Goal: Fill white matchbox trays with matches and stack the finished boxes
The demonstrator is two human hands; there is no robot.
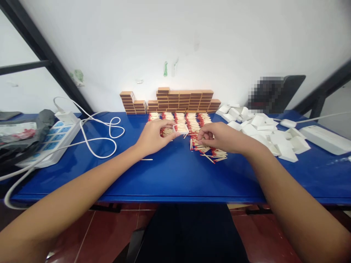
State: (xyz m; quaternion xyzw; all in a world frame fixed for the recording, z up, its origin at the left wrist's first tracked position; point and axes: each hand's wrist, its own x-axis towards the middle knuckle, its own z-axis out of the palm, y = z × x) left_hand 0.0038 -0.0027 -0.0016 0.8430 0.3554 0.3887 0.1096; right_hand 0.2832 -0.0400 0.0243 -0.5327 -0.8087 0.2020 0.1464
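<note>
White tray [181, 129] in left hand [152, 137] grip, matchsticks [211, 152] pinched by right hand [223, 138], well back from table [175, 180] edge.

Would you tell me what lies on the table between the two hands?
In the head view, a white matchbox tray, held by the left hand, and loose matches.

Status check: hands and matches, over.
Left hand holding white tray. Right hand down on loose matches. One stray match near left wrist.

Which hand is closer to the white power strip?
Left. The left hand, holding a small white tray, sits right of the power strip, across a stretch of blue table. The right hand is farther right, over the loose matches.
</note>
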